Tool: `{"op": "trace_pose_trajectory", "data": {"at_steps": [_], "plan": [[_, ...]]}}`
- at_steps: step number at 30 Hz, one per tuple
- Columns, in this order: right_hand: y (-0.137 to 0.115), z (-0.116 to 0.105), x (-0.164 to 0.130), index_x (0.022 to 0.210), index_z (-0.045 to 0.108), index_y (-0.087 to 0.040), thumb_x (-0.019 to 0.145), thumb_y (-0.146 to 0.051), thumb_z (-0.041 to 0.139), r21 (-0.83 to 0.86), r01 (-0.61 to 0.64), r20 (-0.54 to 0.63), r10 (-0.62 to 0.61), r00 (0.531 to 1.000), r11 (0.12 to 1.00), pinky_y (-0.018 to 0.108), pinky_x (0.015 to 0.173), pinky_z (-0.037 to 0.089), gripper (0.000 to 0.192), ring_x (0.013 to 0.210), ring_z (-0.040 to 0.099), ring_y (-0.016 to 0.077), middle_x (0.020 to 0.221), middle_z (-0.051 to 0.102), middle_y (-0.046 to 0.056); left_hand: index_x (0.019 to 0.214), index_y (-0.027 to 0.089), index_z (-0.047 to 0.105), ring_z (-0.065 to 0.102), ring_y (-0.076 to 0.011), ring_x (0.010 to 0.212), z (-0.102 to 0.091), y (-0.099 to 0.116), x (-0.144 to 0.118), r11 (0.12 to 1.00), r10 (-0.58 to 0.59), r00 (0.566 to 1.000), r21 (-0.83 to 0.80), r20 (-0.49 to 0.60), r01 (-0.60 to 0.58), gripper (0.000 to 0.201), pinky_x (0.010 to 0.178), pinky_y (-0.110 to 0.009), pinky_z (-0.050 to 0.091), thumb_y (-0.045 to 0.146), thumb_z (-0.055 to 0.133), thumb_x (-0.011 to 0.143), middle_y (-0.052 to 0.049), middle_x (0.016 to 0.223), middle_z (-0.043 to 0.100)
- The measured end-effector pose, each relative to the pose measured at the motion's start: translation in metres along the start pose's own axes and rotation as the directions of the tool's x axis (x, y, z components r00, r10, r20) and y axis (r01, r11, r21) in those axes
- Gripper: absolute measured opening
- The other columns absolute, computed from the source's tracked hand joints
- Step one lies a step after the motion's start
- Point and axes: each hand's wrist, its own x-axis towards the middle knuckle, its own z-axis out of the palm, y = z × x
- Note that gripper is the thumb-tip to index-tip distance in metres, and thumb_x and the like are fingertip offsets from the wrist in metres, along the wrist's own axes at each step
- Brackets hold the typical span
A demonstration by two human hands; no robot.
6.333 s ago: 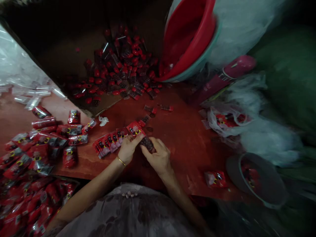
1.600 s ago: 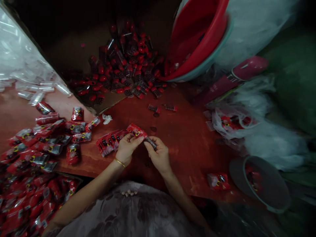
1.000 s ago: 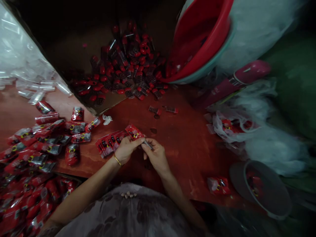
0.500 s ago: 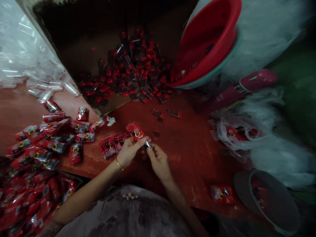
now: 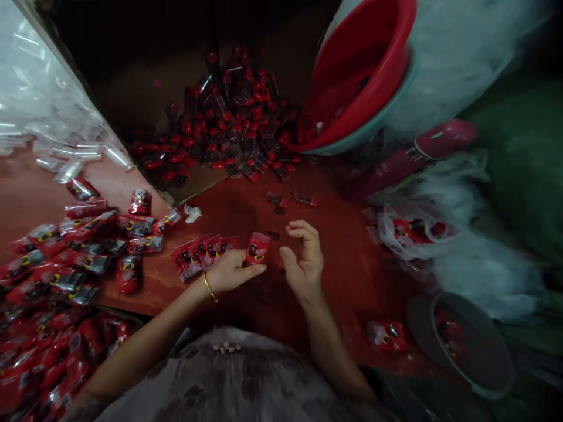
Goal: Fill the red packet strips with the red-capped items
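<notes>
Left hand (image 5: pixel 229 271) pinches small red crinkly foil packet (image 5: pixel 257 249) by its lower edge; right hand (image 5: pixel 303 261) hangs half-open, empty. Packet judged light, soft, slippery; edge-seams grip best.

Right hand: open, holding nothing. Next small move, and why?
Probably reach the right hand forward to the loose red-capped tubes. It hangs open with nothing in it, while the left hand pinches a red packet at the end of the packet row.
</notes>
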Motion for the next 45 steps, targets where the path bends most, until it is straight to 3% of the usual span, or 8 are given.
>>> {"op": "trace_pose_trajectory", "data": {"at_steps": [3, 5, 7, 11, 19, 28, 36, 45], "plan": [[0.009, 0.001, -0.022, 0.114, 0.047, -0.019, 0.085, -0.039, 0.049, 0.124, -0.237, 0.191, 0.212, 0.959, 0.964, 0.035, 0.082, 0.047, 0.035, 0.094, 0.058, 0.0193, 0.107, 0.058, 0.009, 0.066, 0.014, 0.064, 0.050, -0.0121, 0.059, 0.002, 0.007, 0.003, 0.951, -0.045, 0.993, -0.310, -0.107, 0.010, 0.031, 0.057, -0.023, 0.038, 0.045, 0.063, 0.071, 0.000, 0.062, 0.058], [0.010, 0.003, -0.034, 0.105, 0.053, -0.019, 0.086, -0.040, 0.046, 0.176, -0.381, 0.362, 0.300, 0.883, 0.908, 0.030, 0.073, 0.049, 0.029, 0.080, 0.061, 0.0171, 0.092, 0.063, 0.006, 0.073, 0.014, 0.069, 0.056, -0.0154, 0.068, 0.005, 0.014, 0.005, 0.902, -0.075, 0.981, -0.433, -0.176, -0.009, 0.034, 0.066, -0.025, 0.043, 0.047, 0.068, 0.066, -0.004, 0.071, 0.065], [0.007, 0.007, -0.043, 0.089, 0.057, -0.019, 0.088, -0.041, 0.042, 0.232, -0.474, 0.403, 0.360, 0.842, 0.850, 0.027, 0.065, 0.049, 0.027, 0.069, 0.061, 0.0150, 0.077, 0.064, 0.003, 0.075, 0.014, 0.071, 0.059, -0.0163, 0.069, 0.008, 0.018, 0.007, 0.861, -0.102, 0.978, -0.508, -0.184, -0.006, 0.036, 0.068, -0.026, 0.044, 0.047, 0.072, 0.061, -0.005, 0.073, 0.068], [-0.002, 0.015, -0.047, 0.073, 0.056, -0.019, 0.088, -0.041, 0.042, 0.243, -0.488, 0.285, 0.420, 0.862, 0.838, 0.023, 0.056, 0.044, 0.030, 0.057, 0.057, 0.0126, 0.061, 0.059, -0.001, 0.079, 0.014, 0.071, 0.062, -0.0188, 0.080, 0.013, 0.013, 0.008, 0.775, -0.132, 0.962, -0.630, -0.239, -0.050, 0.038, 0.074, -0.026, 0.045, 0.049, 0.070, 0.064, -0.008, 0.080, 0.070], [-0.013, 0.029, -0.044, 0.073, 0.053, -0.019, 0.088, -0.039, 0.041, 0.235, -0.476, 0.190, 0.440, 0.878, 0.847, 0.021, 0.048, 0.040, 0.028, 0.048, 0.051, 0.0102, 0.054, 0.052, -0.003, 0.093, 0.015, 0.070, 0.064, -0.0173, 0.082, 0.028, -0.001, 0.003, 0.715, -0.195, 0.947, -0.698, -0.257, -0.042, 0.039, 0.081, -0.029, 0.047, 0.043, 0.072, 0.066, -0.008, 0.087, 0.072], [-0.012, 0.029, -0.052, 0.075, 0.055, -0.019, 0.088, -0.035, 0.042, 0.128, -0.376, 0.145, 0.358, 0.923, 0.918, 0.022, 0.052, 0.040, 0.024, 0.055, 0.050, 0.0113, 0.063, 0.055, 0.000, 0.080, 0.014, 0.070, 0.066, -0.0204, 0.080, 0.021, 0.012, 0.009, 0.734, -0.222, 0.934, -0.678, -0.280, -0.029, 0.032, 0.079, -0.031, 0.048, 0.040, 0.074, 0.062, -0.009, 0.081, 0.072], [-0.010, 0.029, -0.057, 0.073, 0.052, -0.019, 0.088, -0.034, 0.040, 0.196, -0.421, 0.070, 0.415, 0.907, 0.886, 0.021, 0.047, 0.035, 0.024, 0.048, 0.043, 0.0097, 0.054, 0.047, -0.004, 0.077, 0.013, 0.071, 0.065, -0.0183, 0.075, 0.028, 0.021, 0.010, 0.829, -0.219, 0.939, -0.558, -0.264, 0.037, 0.032, 0.071, -0.027, 0.048, 0.039, 0.077, 0.058, -0.007, 0.078, 0.072], [-0.018, 0.028, -0.048, 0.073, 0.053, -0.020, 0.086, -0.037, 0.040, 0.243, -0.424, 0.057, 0.423, 0.904, 0.873, 0.020, 0.052, 0.040, 0.025, 0.054, 0.047, 0.0097, 0.060, 0.052, -0.002, 0.077, 0.017, 0.070, 0.066, -0.0188, 0.087, 0.033, 0.023, 0.006, 0.734, -0.303, 0.904, -0.678, -0.302, 0.020, 0.034, 0.081, -0.028, 0.050, 0.042, 0.078, 0.056, -0.005, 0.081, 0.072]]}}
